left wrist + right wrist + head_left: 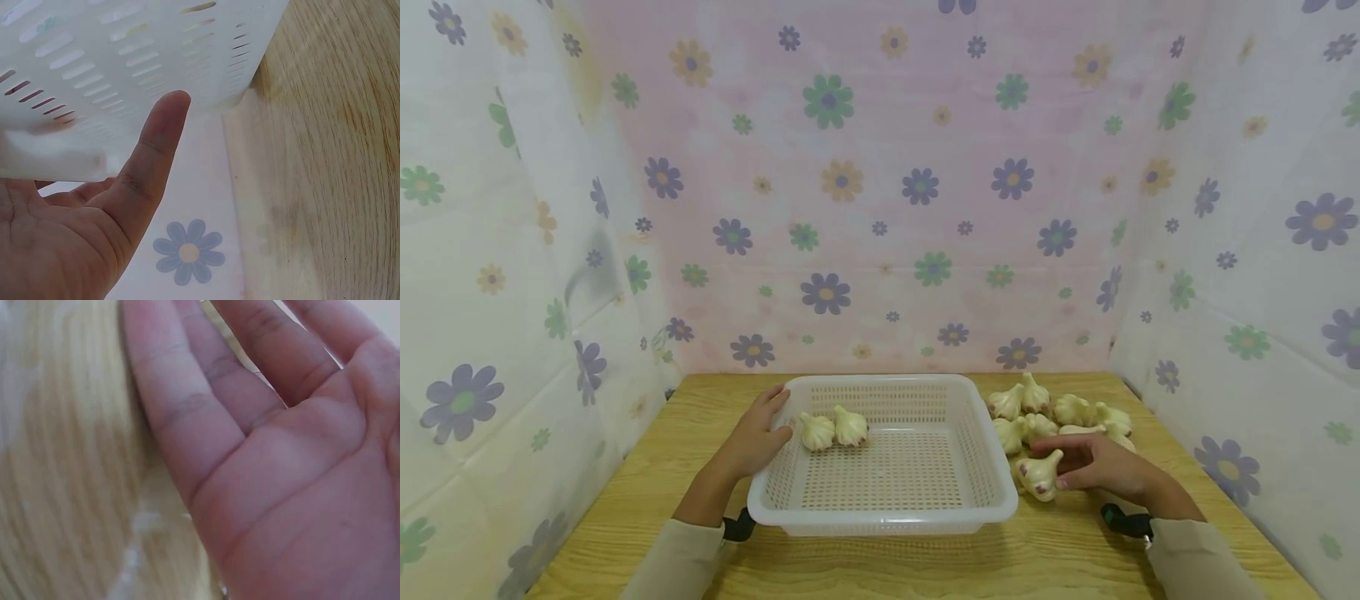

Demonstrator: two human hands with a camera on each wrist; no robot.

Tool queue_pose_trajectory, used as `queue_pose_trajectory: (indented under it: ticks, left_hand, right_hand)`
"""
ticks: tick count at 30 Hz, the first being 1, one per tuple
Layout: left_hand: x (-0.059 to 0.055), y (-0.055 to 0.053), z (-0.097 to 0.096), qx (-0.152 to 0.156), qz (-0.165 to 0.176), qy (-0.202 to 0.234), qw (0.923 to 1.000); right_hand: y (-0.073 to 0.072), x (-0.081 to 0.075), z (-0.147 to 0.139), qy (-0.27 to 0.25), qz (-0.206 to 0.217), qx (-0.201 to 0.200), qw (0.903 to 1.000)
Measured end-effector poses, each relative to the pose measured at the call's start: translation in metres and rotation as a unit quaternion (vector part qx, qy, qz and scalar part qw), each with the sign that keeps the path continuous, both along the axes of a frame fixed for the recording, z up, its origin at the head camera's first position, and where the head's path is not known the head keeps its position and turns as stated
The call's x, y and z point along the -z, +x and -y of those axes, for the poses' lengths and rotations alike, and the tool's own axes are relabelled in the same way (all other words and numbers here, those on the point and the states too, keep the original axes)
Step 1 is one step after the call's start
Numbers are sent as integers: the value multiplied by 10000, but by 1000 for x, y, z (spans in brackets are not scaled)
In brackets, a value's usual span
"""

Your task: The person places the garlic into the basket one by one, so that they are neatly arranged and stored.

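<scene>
A white plastic basket (883, 522) with slotted walls stands on the table. My left hand (752, 442) holds its left rim, thumb over the edge and fingers along the outside; one finger (147, 156) lies against the slotted wall in the left wrist view. Inside, two garlic bulbs (851, 427) sit side by side at the left. To the right of the basket, my right hand (1105, 471) pinches a garlic bulb (1039, 475) between thumb and fingers, its stem pointing up and right. That bulb is hidden in the right wrist view, where the palm (300, 481) and stretched fingers show.
Several more garlic bulbs (1036, 427) are heaped at the right rear of the wooden table (647, 467), behind the right hand. Flower-printed cloth (880, 208) encloses the table at the back and both sides. Dark straps (1126, 521) circle the wrists.
</scene>
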State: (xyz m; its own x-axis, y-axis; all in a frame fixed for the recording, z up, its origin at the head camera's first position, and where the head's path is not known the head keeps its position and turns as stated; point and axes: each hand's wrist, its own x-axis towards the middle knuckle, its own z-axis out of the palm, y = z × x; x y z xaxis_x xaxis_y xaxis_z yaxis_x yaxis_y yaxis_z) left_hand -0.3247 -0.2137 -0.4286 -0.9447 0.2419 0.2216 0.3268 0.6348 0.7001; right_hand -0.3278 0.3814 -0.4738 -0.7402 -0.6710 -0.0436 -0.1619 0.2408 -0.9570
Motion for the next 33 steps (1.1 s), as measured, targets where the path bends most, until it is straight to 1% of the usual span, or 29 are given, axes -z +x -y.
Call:
queue_pose_trajectory:
  ticks: [3,7,13,17,21,33]
  left_hand:
    - [-1,1,0,21,-6,-19,10000]
    - [-3,2,-1,40,-8,-18,10000]
    - [-3,4,-1,36,20,21,10000]
    - [-2,3,-1,9,57,85,9999]
    - [-2,2,-1,-12,52,57,10000]
    - [0,1,-1,-64,91,52,9999]
  right_hand:
    - [-1,3,0,229,-4,144,9996]
    - [-1,5,2,386,-35,220,9990]
    - [1,4,3,304,19,137,9994]
    - [2,1,6,303,-59,101,9995]
    - [3,-1,10,368,-95,126,9992]
    - [2,-1,10,348,30,135,9993]
